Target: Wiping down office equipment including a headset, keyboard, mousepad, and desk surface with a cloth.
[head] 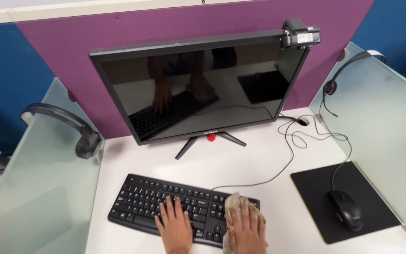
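Keyboard, black and set slightly askew, lies near the front edge of the white desk. The left hand is laid flat on its keys with fingers spread. The right hand is pressed, fingers together, onto a crumpled cloth covering the keyboard's right end; whether the cloth is gripped cannot be told. Open desk is left between keyboard and mouse pad, where the mouse sits. The monitor is stood behind, frosted dividers closing both sides.

White desk — keyboard (mousepad too)
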